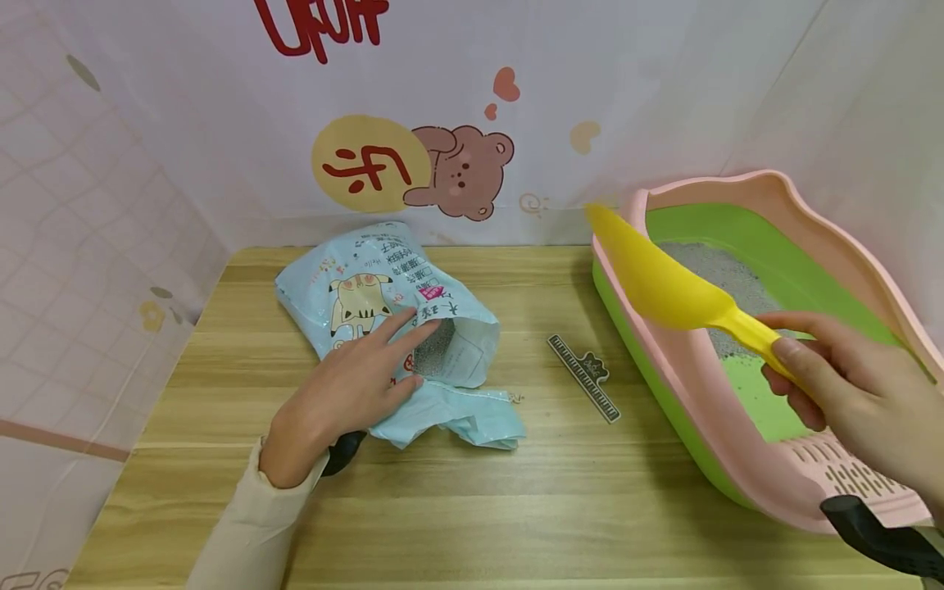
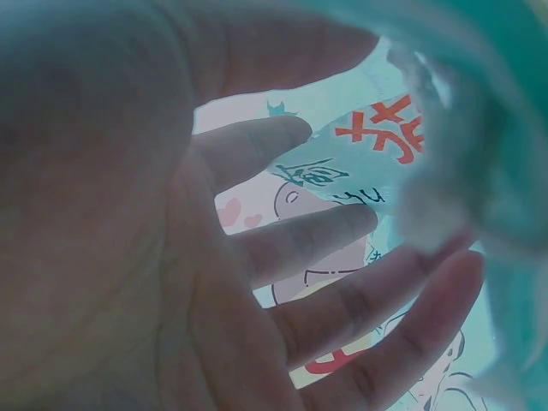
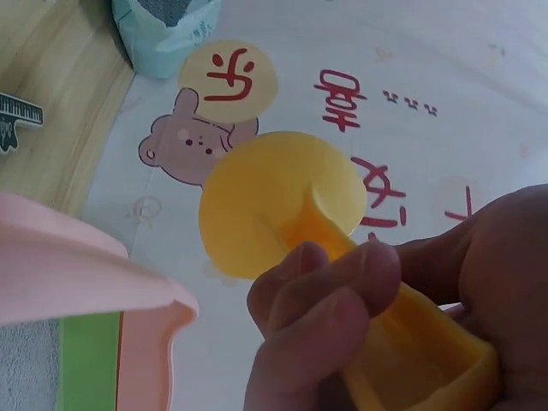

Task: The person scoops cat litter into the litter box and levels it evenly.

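My left hand rests on a light blue bag of cat litter, its fingers spread beside the bag's open mouth. Grey granules show inside the opening. In the left wrist view the fingers look nearly straight, with blue bag film around them. My right hand grips the handle of a yellow scoop, raised over the left rim of a pink and green litter box. The right wrist view shows the fingers curled round that scoop; whether its bowl holds anything I cannot tell.
Grey litter lies in the far part of the box, whose near end has a slotted pink step. Between bag and box, a dark clip with ruler-like marks lies on the wooden table. A printed cloth hangs behind.
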Tool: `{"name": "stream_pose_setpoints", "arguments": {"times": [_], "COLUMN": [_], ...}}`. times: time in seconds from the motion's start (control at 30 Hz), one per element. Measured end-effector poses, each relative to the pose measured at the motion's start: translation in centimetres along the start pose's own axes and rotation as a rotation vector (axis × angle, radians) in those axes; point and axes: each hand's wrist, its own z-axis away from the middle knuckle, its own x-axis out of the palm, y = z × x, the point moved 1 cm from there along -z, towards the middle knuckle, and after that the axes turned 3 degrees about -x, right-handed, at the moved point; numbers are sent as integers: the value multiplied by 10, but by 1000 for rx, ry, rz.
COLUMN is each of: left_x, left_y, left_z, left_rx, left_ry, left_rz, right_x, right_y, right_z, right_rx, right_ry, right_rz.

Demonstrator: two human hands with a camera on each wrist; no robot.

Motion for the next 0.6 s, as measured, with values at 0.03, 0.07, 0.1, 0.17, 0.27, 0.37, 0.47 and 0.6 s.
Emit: {"name": "stream_pose_setpoints", "arguments": {"times": [0.03,0.07,0.1,0.17,0.27,0.37,0.47,0.6], "left_x": [0,0,-1,-1,-1,-1,-1,-1], "left_y": [0,0,0,0,0,0,-1,-1], "left_z": [0,0,0,0,0,0,0,0], "left_rx": [0,1,0,2,5,6,4,3], "left_ry": [1,1,2,3,4,3,0,1], "left_rz": [1,3,3,5,5,6,7,6], "right_x": [4,7,11,19,28,38,49,64], "right_y": [-5,-9,-12,-17,-20,-20,-21,-23], "right_z": [-2,-3,-4,-7,-10,-12,-14,-12], "right_rx": [5,8,6,-6,-28,-67,-95,-107], "right_ry": [-4,-10,-19,-31,-38,-30,-28,-33], "right_rz": [37,75,93,155,202,245,253,235]}}
